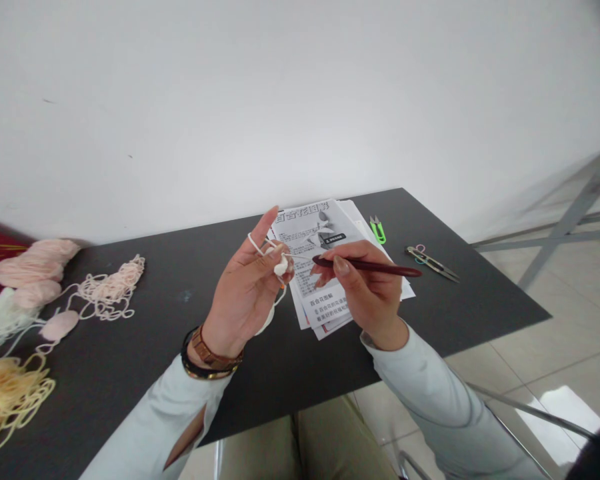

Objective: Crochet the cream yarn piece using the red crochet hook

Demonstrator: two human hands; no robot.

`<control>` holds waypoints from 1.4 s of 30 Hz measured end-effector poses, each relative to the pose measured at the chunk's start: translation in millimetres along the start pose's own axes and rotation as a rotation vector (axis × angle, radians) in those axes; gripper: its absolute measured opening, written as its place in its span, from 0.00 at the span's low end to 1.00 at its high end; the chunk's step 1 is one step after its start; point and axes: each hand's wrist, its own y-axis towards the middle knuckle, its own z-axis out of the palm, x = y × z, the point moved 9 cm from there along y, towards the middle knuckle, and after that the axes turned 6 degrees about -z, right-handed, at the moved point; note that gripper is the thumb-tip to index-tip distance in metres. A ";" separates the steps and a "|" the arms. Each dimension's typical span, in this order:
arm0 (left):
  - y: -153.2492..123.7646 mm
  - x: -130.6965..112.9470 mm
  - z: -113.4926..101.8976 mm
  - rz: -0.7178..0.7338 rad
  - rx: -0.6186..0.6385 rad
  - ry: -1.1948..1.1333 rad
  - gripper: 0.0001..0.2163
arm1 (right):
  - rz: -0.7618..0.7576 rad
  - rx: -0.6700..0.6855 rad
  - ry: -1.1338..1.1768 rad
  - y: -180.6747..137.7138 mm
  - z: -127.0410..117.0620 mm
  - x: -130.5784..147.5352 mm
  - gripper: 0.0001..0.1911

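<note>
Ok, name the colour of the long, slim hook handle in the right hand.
The slim handle is dark reddish-brown, best seen in the head view.

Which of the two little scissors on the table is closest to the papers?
The small scissors with bright green handles, just right of the stacked white printed papers. The other pair, longer silvery metal scissors, lies farther right.

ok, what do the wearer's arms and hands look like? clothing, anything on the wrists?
Pale, long sleeves on both arms; the left sleeve has an open slit, the right sleeve ends at the wrist. Left hand: ungloved, brown segmented band and black bracelet at the wrist. Right hand: ungloved, no wristwear visible.
</note>
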 end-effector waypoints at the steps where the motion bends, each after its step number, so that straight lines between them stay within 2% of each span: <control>1: 0.2 -1.1 -0.2 0.021 0.003 0.009 0.25 | 0.011 -0.014 0.009 0.4 0.0 -1.3 0.04; 4: -1.1 -8.8 -1.1 0.156 0.002 0.081 0.26 | 0.046 -0.023 0.038 -0.2 2.8 -5.0 0.05; 8: -7.8 -17.4 -0.9 0.363 -0.022 0.229 0.29 | 0.079 0.047 0.029 -3.7 10.0 -9.5 0.07; 13: -11.6 -13.5 0.6 0.402 -0.062 0.351 0.35 | 0.091 0.054 0.067 -4.9 12.2 -19.1 0.07; 17: -15.3 -13.0 3.2 0.430 -0.060 0.392 0.40 | 0.251 0.012 0.233 -7.1 14.5 -39.4 0.07; 21: -23.2 -18.1 2.7 0.533 -0.125 0.559 0.42 | 0.438 -0.011 0.311 -12.5 17.1 -57.0 0.11; 23: -22.6 -16.2 2.8 0.518 -0.120 0.571 0.43 | 0.460 -0.019 0.311 -12.6 16.5 -59.1 0.11; 27: -13.5 -6.8 1.7 0.411 -0.056 0.441 0.41 | 0.449 -0.065 0.260 -10.9 9.7 -60.1 0.10; 31: -7.1 -3.1 -1.4 0.378 -0.029 0.340 0.41 | 0.389 -0.092 0.229 -7.9 3.5 -57.0 0.09; 39: -8.0 -18.8 -20.1 0.319 -0.269 0.196 0.36 | 0.321 -0.085 0.232 -3.5 -0.1 -47.3 0.09; 42: -5.4 -25.6 -25.0 0.298 -0.308 0.197 0.29 | 0.281 -0.059 0.252 -1.1 2.2 -42.2 0.10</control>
